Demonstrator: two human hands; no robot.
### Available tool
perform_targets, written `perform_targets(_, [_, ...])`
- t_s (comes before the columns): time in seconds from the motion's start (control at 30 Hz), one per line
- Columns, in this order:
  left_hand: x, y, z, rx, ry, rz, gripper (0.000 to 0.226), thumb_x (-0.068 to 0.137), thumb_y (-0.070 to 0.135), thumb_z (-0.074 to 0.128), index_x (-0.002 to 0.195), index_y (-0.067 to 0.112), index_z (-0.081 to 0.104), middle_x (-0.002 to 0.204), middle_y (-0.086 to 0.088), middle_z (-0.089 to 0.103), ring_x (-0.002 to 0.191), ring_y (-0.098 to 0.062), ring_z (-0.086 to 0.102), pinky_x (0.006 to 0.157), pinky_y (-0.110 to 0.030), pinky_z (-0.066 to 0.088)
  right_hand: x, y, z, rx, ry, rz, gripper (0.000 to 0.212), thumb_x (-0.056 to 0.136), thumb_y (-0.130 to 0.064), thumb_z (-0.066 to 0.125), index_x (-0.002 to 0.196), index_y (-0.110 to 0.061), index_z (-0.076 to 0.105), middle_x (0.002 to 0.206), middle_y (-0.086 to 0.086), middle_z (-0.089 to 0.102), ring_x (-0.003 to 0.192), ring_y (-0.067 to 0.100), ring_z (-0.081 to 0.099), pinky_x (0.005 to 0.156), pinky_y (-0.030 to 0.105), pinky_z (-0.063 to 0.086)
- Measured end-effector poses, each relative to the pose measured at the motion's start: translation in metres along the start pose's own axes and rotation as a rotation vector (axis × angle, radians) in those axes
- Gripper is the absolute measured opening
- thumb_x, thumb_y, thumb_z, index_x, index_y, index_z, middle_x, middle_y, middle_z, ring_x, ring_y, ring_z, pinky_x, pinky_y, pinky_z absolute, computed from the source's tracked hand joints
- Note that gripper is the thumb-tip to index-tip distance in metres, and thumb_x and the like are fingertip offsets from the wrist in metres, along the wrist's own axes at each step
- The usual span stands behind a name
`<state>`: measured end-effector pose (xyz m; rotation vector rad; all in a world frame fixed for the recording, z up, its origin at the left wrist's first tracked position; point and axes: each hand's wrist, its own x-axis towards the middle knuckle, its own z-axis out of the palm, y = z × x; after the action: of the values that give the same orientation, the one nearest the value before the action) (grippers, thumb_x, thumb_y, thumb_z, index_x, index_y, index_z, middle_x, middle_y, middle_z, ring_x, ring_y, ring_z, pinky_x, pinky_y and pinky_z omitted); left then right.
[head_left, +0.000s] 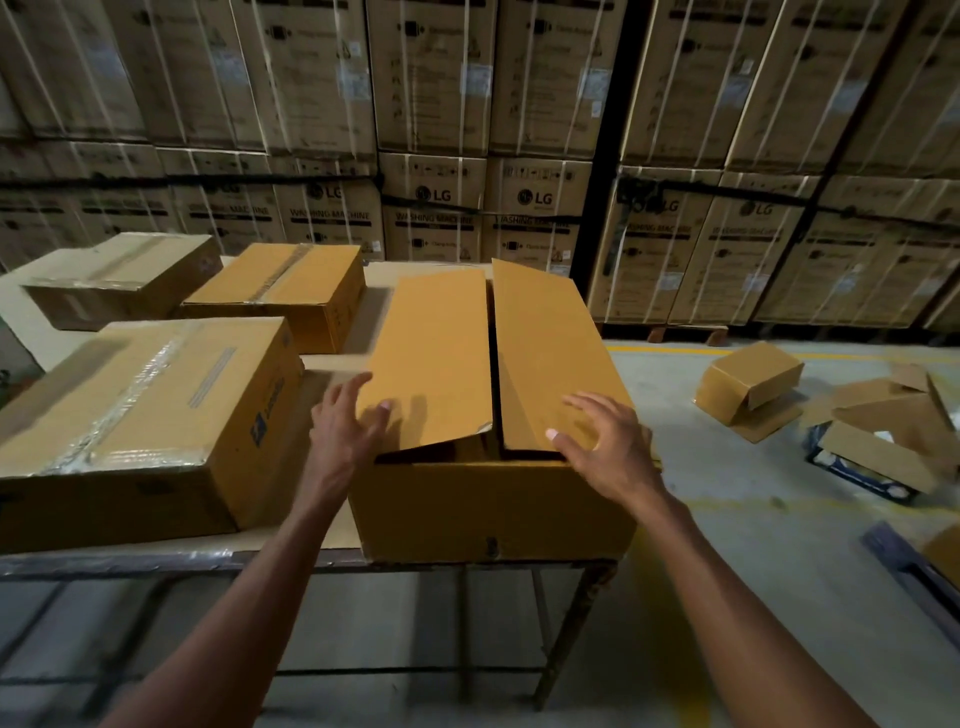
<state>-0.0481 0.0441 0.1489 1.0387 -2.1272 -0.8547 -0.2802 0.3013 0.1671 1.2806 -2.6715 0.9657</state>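
A yellow-brown cardboard box stands at the right end of a table. Its two long top flaps are folded down, with a dark gap between them, and they are unsealed. My left hand holds the near left edge of the left flap, thumb on top and fingers at its side. My right hand lies with spread fingers on the near end of the right flap. The near corner of the left flap stands slightly raised.
Three taped boxes sit on the table to the left: a large one and two further back. Stacked washing-machine cartons wall the back. Opened boxes and cardboard scraps lie on the floor at right.
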Motion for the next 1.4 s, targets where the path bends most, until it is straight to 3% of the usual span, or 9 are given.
perform_targets(0.17, [0.025,0.051,0.016,-0.096,-0.155,0.197,0.041,0.101,0.033,0.061,0.139,0.018,0.059,0.141,-0.006,0.056,0.123,-0.018,0.052,0.093,-0.031,0.044,0.006,-0.036,0.019,-0.212,-0.119,-0.075,0.081,0.087,-0.069,0.065,0.157,-0.041,0.036,0.165,-0.008,0.03,0.151,0.02,0.02,0.116,0.047,0.019])
perform_targets(0.4, [0.077,0.096,0.061,-0.244,-0.45,0.124,0.036,0.106,0.029,0.049,0.141,0.027,0.056,0.142,-0.009,0.055,0.119,-0.021,0.054,0.093,-0.037,0.051,0.009,-0.037,0.024,-0.259,-0.188,-0.096,0.077,0.09,-0.059,0.07,0.157,-0.044,0.035,0.166,-0.01,0.028,0.152,0.019,0.015,0.119,0.05,0.019])
perform_targets(0.63, [0.131,0.131,0.1,-0.212,-0.479,0.077,0.046,0.106,0.035,0.047,0.15,0.026,0.045,0.148,-0.009,0.053,0.129,-0.025,0.053,0.101,-0.035,0.046,0.009,-0.025,0.01,-0.145,0.035,-0.259,0.065,0.09,-0.032,0.066,0.152,-0.041,0.047,0.153,-0.013,0.046,0.138,0.013,0.039,0.11,0.038,0.035])
perform_targets(0.73, [0.144,0.155,0.114,-0.24,-0.463,0.046,0.043,0.105,0.035,0.047,0.147,0.027,0.044,0.14,-0.01,0.058,0.119,-0.027,0.058,0.102,-0.042,0.051,0.012,-0.021,-0.002,-0.083,0.165,-0.337,0.066,0.089,-0.022,0.066,0.151,-0.038,0.05,0.149,-0.01,0.051,0.131,0.016,0.049,0.103,0.039,0.043])
perform_targets(0.9, [0.154,0.213,0.133,-0.368,-0.453,0.184,0.04,0.108,0.035,0.041,0.146,0.023,0.047,0.139,-0.014,0.055,0.117,-0.03,0.06,0.1,-0.052,0.054,0.021,-0.017,-0.025,0.051,0.357,-0.4,0.06,0.095,-0.011,0.06,0.151,-0.031,0.052,0.149,-0.004,0.052,0.132,0.015,0.053,0.102,0.041,0.053])
perform_targets(1.0, [0.15,0.253,0.149,-0.381,-0.484,0.271,0.049,0.109,0.046,0.034,0.151,0.023,0.043,0.138,-0.011,0.056,0.117,-0.031,0.06,0.098,-0.051,0.054,0.029,-0.007,-0.044,0.15,0.532,-0.368,0.054,0.1,-0.006,0.054,0.152,-0.02,0.049,0.149,0.002,0.054,0.137,0.012,0.051,0.106,0.033,0.052])
perform_targets(1.13, [0.138,0.289,0.186,-0.356,-0.568,0.397,0.061,0.107,0.054,0.029,0.162,0.03,0.019,0.164,-0.012,0.03,0.145,-0.033,0.038,0.117,-0.054,0.036,0.033,0.021,-0.071,0.184,0.765,-0.252,0.051,0.101,-0.004,0.054,0.152,-0.008,0.046,0.149,0.007,0.053,0.138,0.004,0.048,0.104,0.02,0.05])
perform_targets(1.27, [0.12,0.305,0.235,-0.222,-0.7,0.4,0.06,0.107,0.055,0.031,0.161,0.028,0.027,0.163,-0.011,0.033,0.147,-0.032,0.036,0.118,-0.045,0.03,0.028,0.066,-0.086,0.296,0.819,0.014,0.073,0.099,-0.01,0.06,0.161,-0.029,0.026,0.162,-0.001,0.038,0.144,0.026,0.046,0.103,0.055,0.055])
perform_targets(1.4, [0.104,0.296,0.285,0.053,-0.795,0.357,0.058,0.101,0.055,0.049,0.151,0.028,0.045,0.154,-0.009,0.046,0.139,-0.032,0.044,0.114,-0.053,0.038,0.021,0.106,-0.089,0.524,0.818,0.369,0.091,0.092,0.001,0.069,0.159,-0.039,0.022,0.164,0.0,0.036,0.138,0.02,0.049,0.109,0.05,0.05])
